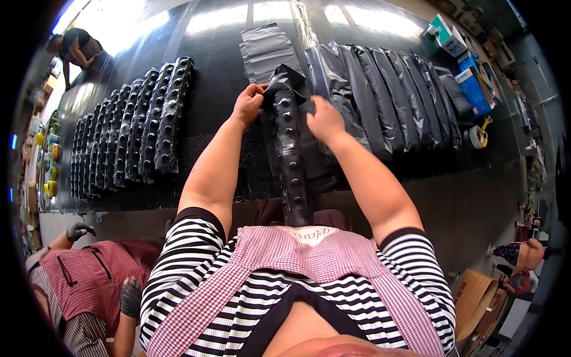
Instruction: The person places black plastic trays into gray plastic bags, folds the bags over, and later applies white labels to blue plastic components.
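A long black studded roll (pixel 289 157), wrapped in clear film, stretches from the table's front edge away from me. Its far end is in the mouth of a black plastic bag (pixel 285 80). My left hand (pixel 248 104) pinches the left edge of that bag's mouth. On the other side, my right hand (pixel 326 121) is closed, its fingertips at the bag's right edge. Just beyond lies a stack of flat grey plastic bags (pixel 266 50).
Several similar studded rolls (pixel 172 116) lie in a row at left. Filled grey bags (pixel 380 98) lie side by side at right, with a tape dispenser (pixel 477 137) past them. A co-worker in grey gloves (pixel 89 285) is close at my left. Another person (pixel 80 50) leans over the far left.
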Available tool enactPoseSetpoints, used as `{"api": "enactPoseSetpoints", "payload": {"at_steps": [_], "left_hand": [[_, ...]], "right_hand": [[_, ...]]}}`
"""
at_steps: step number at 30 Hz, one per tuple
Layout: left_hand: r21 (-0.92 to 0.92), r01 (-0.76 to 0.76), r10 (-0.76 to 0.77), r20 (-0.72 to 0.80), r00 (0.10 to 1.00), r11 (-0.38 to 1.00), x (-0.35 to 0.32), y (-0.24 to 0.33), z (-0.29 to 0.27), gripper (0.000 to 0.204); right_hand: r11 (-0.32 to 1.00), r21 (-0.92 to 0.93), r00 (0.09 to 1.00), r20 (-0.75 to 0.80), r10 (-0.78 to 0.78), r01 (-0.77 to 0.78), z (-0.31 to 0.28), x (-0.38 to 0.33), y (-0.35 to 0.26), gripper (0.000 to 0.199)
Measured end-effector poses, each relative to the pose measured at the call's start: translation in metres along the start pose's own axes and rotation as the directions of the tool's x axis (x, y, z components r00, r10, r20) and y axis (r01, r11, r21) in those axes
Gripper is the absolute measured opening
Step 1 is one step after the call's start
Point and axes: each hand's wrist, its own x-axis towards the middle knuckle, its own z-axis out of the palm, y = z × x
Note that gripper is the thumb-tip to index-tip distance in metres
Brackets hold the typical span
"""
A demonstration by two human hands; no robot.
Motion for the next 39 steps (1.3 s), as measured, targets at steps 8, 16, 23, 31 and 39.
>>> {"api": "enactPoseSetpoints", "payload": {"at_steps": [8,16,23,31,39], "left_hand": [[0.480,-0.183,0.222,-0.026,0.975,0.858,-0.026,0.016,0.005,0.011],[0.410,-0.158,0.079,0.204,0.976,0.898,-0.167,0.066,0.028,0.003],[0.296,-0.021,-0.194,0.678,0.709,0.955,-0.217,0.093,0.030,0.003],[0.619,-0.257,-0.011,0.394,0.919,0.742,-0.158,0.125,0.044,0.022],[0.473,0.425,-0.366,-0.217,0.905,0.771,-0.203,0.072,0.061,0.046]], "right_hand": [[0.969,-0.022,0.941,0.245,-0.232,0.245,0.030,0.068,0.012,0.030],[0.914,0.393,0.822,0.483,-0.301,0.104,-0.014,-0.099,0.007,0.016],[0.889,0.368,0.421,0.876,-0.234,-0.272,-0.021,-0.161,0.011,0.033],[0.546,0.536,0.612,0.789,-0.052,-0.644,-0.027,-0.129,-0.026,0.021],[0.623,0.442,0.591,0.805,0.040,-0.645,-0.021,-0.136,-0.010,0.023]]}}
